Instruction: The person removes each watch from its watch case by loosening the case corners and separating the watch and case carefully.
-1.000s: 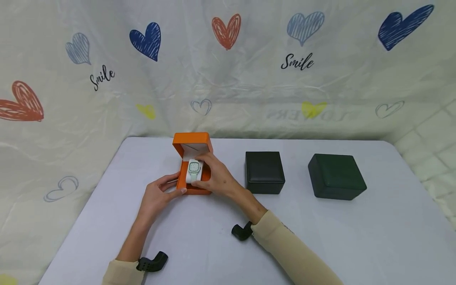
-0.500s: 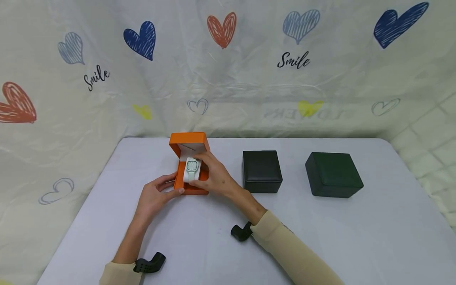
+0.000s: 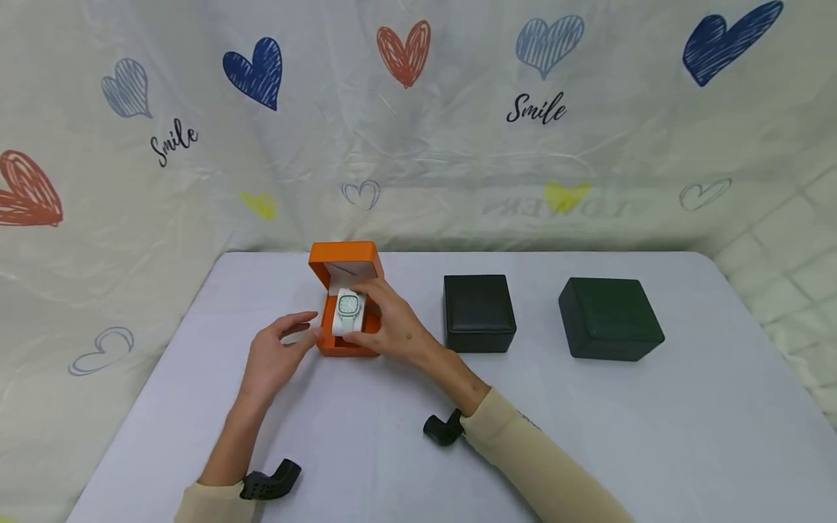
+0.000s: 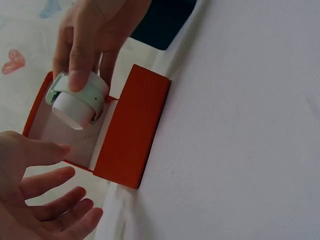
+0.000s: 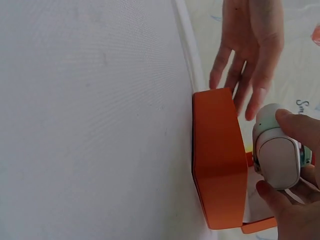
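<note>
A pale green wristwatch is wrapped round a white cushion. My right hand grips the two between thumb and fingers. In the wrist views they are raised out of the base of an orange box, whose lid stands up with a white lining. Beside the box's left side is my left hand, its fingers spread and loosely bent, holding nothing. The left wrist view shows these fingers near the lid; whether a fingertip still touches the box, I cannot tell.
A closed black box stands right of the orange one. Farther right is a closed dark green box. Everything rests on a white-covered table, with a heart-patterned curtain hanging behind its back edge.
My left hand has let go of the orange box's side and drawn slightly left, its fingers loosening. The right hand keeps its grip on the watch and cushion. The head view has shifted slightly.
</note>
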The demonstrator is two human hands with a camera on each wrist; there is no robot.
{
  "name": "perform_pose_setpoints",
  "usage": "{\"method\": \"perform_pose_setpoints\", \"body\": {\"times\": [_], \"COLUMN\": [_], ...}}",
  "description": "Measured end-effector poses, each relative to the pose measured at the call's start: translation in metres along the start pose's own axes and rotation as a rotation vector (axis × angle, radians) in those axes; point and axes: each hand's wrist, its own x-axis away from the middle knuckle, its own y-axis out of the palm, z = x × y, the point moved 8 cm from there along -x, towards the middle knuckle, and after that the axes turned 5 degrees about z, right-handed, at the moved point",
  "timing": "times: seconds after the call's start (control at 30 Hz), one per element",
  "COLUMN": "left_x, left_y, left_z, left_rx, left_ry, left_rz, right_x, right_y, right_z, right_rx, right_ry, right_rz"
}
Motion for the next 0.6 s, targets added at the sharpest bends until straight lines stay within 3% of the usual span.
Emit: {"method": "perform_pose_setpoints", "body": {"times": [0.1,0.2,0.4,0.6], "left_x": [0.001,0.002,0.004,0.003], "left_y": [-0.008,-0.010,-0.004,0.002], "left_z": [0.012,0.022,0.032,0.036], "left_rx": [0.020,0.068,0.151,0.226], "left_ry": [0.044,0.076,0.096,0.127], "left_rz": [0.107,0.150,0.134,0.060], "right_x": [0.000,0.001,0.004,0.006], "right_y": [-0.001,-0.003,-0.005,-0.007], "right_z": [-0.002,-0.004,-0.006,-0.010], "right_rx": [0.006,0.005,-0.030,-0.030], "right_ry": [-0.012,-0.025,-0.028,-0.027], "right_rz": [0.006,0.017,0.022,0.033]}}
